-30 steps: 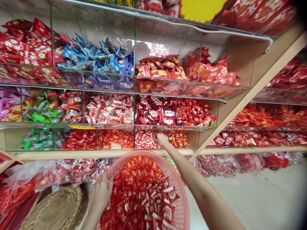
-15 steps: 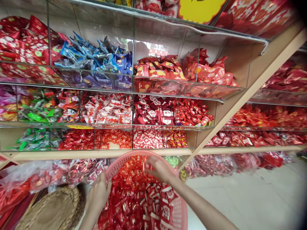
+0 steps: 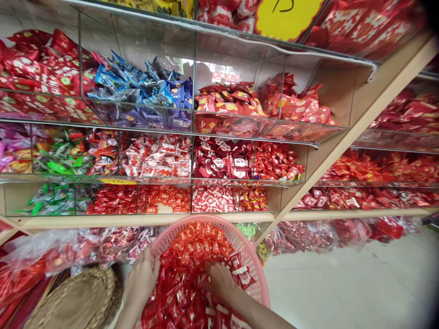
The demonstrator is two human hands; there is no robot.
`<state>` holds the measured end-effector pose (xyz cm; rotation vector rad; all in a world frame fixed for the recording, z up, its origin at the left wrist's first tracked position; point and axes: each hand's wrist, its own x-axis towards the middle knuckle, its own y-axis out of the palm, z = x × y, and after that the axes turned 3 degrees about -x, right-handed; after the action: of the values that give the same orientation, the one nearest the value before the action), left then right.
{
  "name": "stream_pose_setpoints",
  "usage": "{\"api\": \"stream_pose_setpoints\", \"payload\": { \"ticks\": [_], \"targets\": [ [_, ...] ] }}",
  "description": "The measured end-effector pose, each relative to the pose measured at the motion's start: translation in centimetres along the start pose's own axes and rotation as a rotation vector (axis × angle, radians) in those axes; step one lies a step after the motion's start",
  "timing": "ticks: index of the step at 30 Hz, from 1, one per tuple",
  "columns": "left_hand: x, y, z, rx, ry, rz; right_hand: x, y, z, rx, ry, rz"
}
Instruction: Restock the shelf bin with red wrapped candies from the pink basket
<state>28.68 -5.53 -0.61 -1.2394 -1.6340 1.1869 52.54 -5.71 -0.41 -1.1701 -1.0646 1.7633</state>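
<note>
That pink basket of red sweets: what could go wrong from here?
The basket looks heaped almost to its rim, so the right hand digging into the sweets might spill some onto the floor. The left hand at its edge could also tip it toward the woven tray.

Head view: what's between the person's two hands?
Head view: a heap of red-wrapped candies in the pink plastic basket fills the stretch between the left hand and the right hand.
</note>
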Motion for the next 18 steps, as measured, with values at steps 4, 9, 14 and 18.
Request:
{"api": "stream_pose_setpoints", "payload": {
  "ticks": [4, 9, 14, 18],
  "targets": [
    [-0.7, -0.1, 0.8, -0.006, 0.013, -0.011, -0.1, -0.2, -0.2, 0.061, 0.016, -0.144],
    [-0.9, -1.1, 1.0, -0.026, -0.02, 0.031, -0.5, -0.7, -0.5, 0.155, -0.013, -0.259],
    [1.5, -3.0, -1.3, -0.004, -0.106, 0.147, -0.6, -0.6, -1.2, 0.211, 0.003, -0.285],
    [3.9, -3.3, -3.5, 0.002, -0.118, 0.161, -0.2, -0.1, -2.1, 0.262, 0.007, -0.341]
  ]
}}
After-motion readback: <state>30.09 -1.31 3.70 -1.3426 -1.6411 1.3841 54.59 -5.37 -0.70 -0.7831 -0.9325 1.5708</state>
